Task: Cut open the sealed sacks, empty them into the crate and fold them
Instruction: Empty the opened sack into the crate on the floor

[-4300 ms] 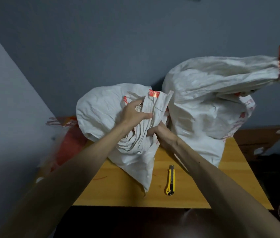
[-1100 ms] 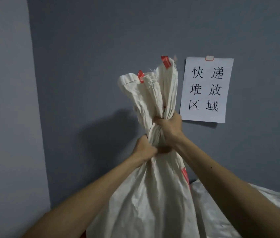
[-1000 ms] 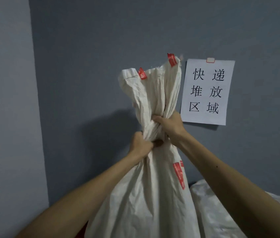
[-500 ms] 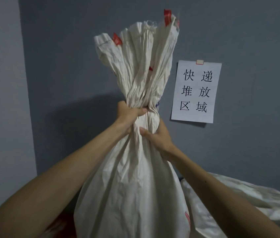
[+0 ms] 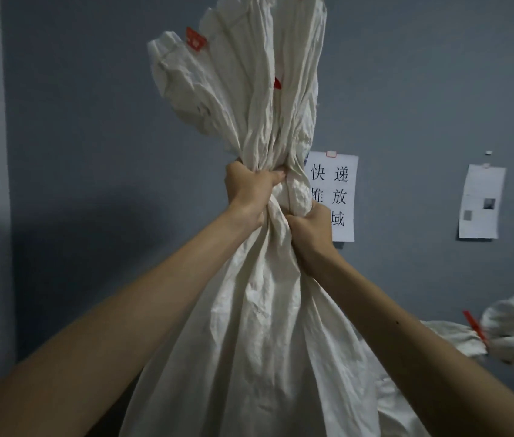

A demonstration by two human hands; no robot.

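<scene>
A white woven sack [image 5: 258,342] with small red tags hangs upright in front of me, its bunched end fanning out above my fists toward the top of the view. My left hand [image 5: 249,190] grips the gathered neck from the left, fingers wrapped round it. Just below and to the right, my right hand [image 5: 309,231] grips the same neck. A second white sack [image 5: 451,339] lies at the lower right, its neck tied with a red strap. The crate and the table are out of view.
A grey-blue wall fills the background, with a lighter wall panel along the left edge. A white paper sign [image 5: 340,197] with black characters is pinned behind the sack, and another sheet [image 5: 482,203] hangs further right.
The sack has been lifted off the table and raised higher. In the last half second both hands kept their grip, and the second sack's tied end came into view.
</scene>
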